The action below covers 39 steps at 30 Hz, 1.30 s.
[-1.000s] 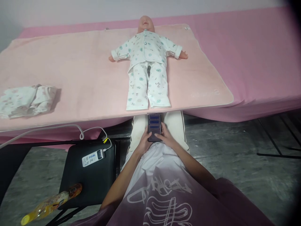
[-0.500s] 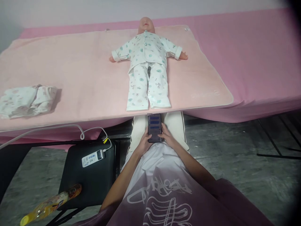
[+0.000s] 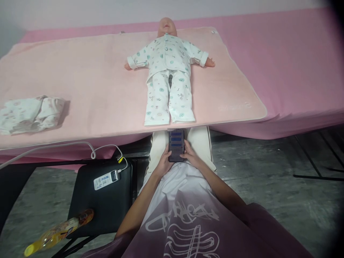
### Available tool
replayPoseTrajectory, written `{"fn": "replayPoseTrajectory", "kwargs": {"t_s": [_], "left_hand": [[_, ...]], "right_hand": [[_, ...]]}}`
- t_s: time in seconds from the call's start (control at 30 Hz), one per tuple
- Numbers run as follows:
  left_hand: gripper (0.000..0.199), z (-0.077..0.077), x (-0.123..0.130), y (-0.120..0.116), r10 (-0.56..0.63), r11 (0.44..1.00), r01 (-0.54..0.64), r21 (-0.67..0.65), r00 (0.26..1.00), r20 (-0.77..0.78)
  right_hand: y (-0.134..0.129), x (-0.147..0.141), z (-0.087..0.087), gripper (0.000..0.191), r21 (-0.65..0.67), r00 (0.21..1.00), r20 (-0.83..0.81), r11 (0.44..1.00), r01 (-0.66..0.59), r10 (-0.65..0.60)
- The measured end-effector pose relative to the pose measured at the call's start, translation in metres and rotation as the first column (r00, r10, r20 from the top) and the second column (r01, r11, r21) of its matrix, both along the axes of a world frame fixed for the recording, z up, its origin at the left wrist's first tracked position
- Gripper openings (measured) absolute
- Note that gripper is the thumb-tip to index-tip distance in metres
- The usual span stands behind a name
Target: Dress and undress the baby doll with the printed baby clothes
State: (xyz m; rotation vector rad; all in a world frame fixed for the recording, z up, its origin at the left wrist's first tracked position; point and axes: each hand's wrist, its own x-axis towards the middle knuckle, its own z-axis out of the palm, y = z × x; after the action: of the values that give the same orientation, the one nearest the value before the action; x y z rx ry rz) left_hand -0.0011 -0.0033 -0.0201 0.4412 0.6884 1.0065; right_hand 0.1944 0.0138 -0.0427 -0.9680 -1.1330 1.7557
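Observation:
A dark smartphone point(image 3: 176, 145) with blue bars on its lit screen is held upright over my lap, just below the table edge. My left hand point(image 3: 164, 161) grips its left side, thumb by the lower corner. On the other side my right hand point(image 3: 191, 154) grips it too, with the thumb over the lower screen. Beyond the phone, a baby doll point(image 3: 169, 71) lies on its back, arms spread, dressed in a white patterned jacket and trousers. The doll's feet do not show.
A pale pink mat point(image 3: 94, 82) covers much of the pink-draped table point(image 3: 282, 64). Folded patterned clothes point(image 3: 29, 114) lie at its left. On a black chair point(image 3: 99, 204) at my left are a white power bank point(image 3: 106, 180) with a cable point(image 3: 67, 144) and a bottle point(image 3: 57, 231) with a yellow cap.
My right thumb has shifted very slightly over the phone's lower screen. The doll and the folded clothes stay where they were.

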Motion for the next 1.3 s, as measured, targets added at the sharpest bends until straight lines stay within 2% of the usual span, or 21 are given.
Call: {"fn": "replayPoseTrajectory", "kwargs": {"t_s": [0.4,0.73,1.0,1.3], "left_hand": [[0.08,0.004,-0.004,0.0,-0.018,0.999,0.02,-0.029,0.999,0.048],[0.084,0.006,-0.004,-0.002,-0.037,0.999,0.036,-0.013,0.999,-0.021],[0.071,-0.001,-0.003,0.001,-0.003,1.0,0.003,0.001,0.998,0.07],[0.066,-0.006,0.001,0.001,0.04,0.999,-0.04,-0.028,0.999,-0.018]], "right_hand": [[0.0,-0.001,-0.004,0.095,0.027,1.0,0.011,1.0,-0.005,0.004],[0.0,-0.003,-0.003,0.093,0.033,1.0,0.006,0.999,0.024,-0.025],[0.0,-0.003,-0.006,0.084,0.014,0.999,-0.01,0.999,0.041,-0.041],[0.0,-0.001,-0.007,0.102,0.02,1.0,-0.001,1.0,-0.024,0.024]]}}
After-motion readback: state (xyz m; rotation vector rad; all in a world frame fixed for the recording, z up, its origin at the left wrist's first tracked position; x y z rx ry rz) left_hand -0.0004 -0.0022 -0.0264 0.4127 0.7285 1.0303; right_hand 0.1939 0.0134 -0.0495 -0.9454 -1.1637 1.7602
